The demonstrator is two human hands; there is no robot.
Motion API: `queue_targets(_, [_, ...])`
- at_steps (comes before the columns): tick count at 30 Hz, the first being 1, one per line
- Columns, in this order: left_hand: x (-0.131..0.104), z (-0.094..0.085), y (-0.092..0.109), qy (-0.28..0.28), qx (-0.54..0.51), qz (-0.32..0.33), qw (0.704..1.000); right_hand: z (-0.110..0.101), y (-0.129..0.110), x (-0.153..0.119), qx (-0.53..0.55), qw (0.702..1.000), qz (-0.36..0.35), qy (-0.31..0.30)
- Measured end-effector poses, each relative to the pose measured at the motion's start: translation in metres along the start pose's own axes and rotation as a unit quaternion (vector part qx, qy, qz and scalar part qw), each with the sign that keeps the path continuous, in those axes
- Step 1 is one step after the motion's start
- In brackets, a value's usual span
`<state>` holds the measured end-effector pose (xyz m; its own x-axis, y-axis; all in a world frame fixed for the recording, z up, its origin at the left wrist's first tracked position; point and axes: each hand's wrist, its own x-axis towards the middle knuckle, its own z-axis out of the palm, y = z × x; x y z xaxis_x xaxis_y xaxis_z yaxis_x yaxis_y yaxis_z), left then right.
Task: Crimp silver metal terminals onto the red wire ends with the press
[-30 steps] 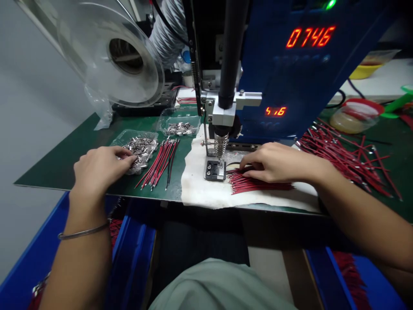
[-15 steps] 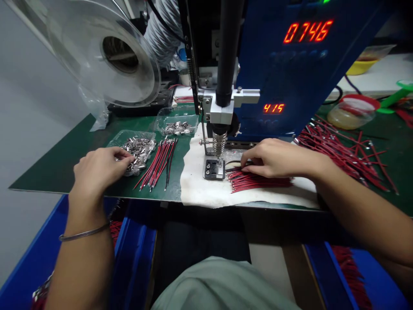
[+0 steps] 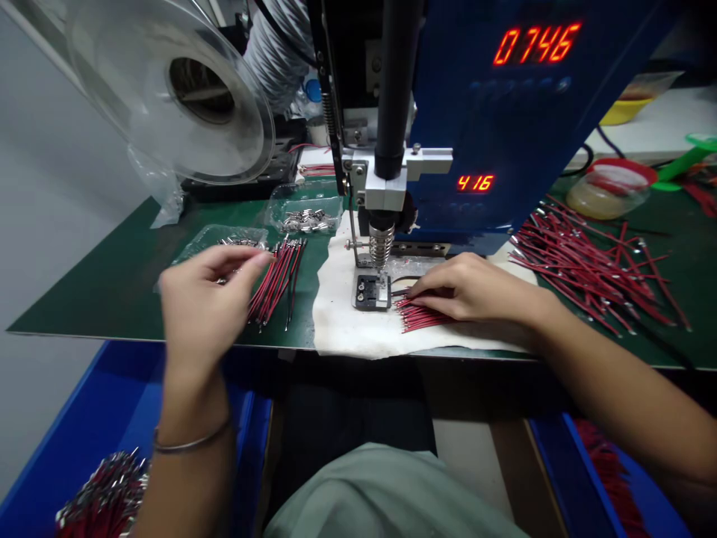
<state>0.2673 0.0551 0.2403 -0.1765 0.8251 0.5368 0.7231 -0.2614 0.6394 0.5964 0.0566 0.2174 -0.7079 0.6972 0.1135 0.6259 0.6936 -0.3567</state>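
Observation:
My left hand (image 3: 216, 299) is above the near left of the green table, thumb and forefinger pinched on something too small to make out. It partly covers a clear tray (image 3: 193, 243) of small metal parts and a bundle of red and black wires (image 3: 285, 280). My right hand (image 3: 462, 288) lies at the row of red wires (image 3: 417, 317) on the white cloth (image 3: 341, 329), its fingertips closed on a wire end just right of the small black fixture (image 3: 367, 293). The soldering tip with a spring (image 3: 382, 243) stands over that fixture.
The blue machine (image 3: 476, 134) with red digits rises behind. A heap of red wires (image 3: 594, 269) and a round tub (image 3: 608, 193) lie at the right. Another clear tray (image 3: 305, 217) and a large reel (image 3: 235, 142) are at the back left. Blue bins (image 3: 128, 381) sit below.
My left hand has lifted from the tray of metal parts and moved right. My right hand has shifted slightly left toward the fixture. The lower display went from 415 to 416.

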Motion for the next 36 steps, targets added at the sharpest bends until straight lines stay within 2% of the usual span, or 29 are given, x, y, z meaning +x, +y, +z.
queue_targets(3, [-0.018,0.028,0.019,-0.055,-0.131,-0.012,0.99,0.003,0.0,-0.001,0.013,0.999,-0.022,0.035])
queue_targets(5, [-0.027,0.047,0.025,-0.085,-0.216,-0.067,0.97,0.004,0.0,-0.001,0.014,0.998,-0.04,0.055])
queue_targets(9, [-0.04,0.078,0.034,-0.1,-0.365,-0.147,0.914,0.004,0.0,-0.001,-0.001,0.995,-0.055,0.078])
queue_targets(12, [-0.046,0.092,0.042,-0.086,-0.438,-0.194,0.874,0.004,0.0,-0.001,-0.008,0.996,-0.048,0.078])
queue_targets(15, [-0.05,0.096,0.045,-0.091,-0.445,-0.208,0.866,0.004,-0.001,-0.001,-0.005,0.996,-0.042,0.075])
queue_targets(19, [-0.055,0.093,0.042,-0.124,-0.378,-0.184,0.899,0.004,-0.002,-0.001,-0.002,0.996,-0.037,0.076])
queue_targets(23, [-0.059,0.09,0.043,-0.126,-0.338,-0.172,0.917,0.004,-0.002,-0.002,-0.003,0.997,-0.034,0.076])
queue_targets(31, [-0.058,0.092,0.05,-0.105,-0.39,-0.169,0.899,0.005,-0.001,0.0,0.0,0.996,-0.04,0.079])
queue_targets(36, [-0.055,0.097,0.046,-0.09,-0.395,-0.171,0.898,0.006,-0.001,0.0,0.002,0.995,-0.044,0.085])
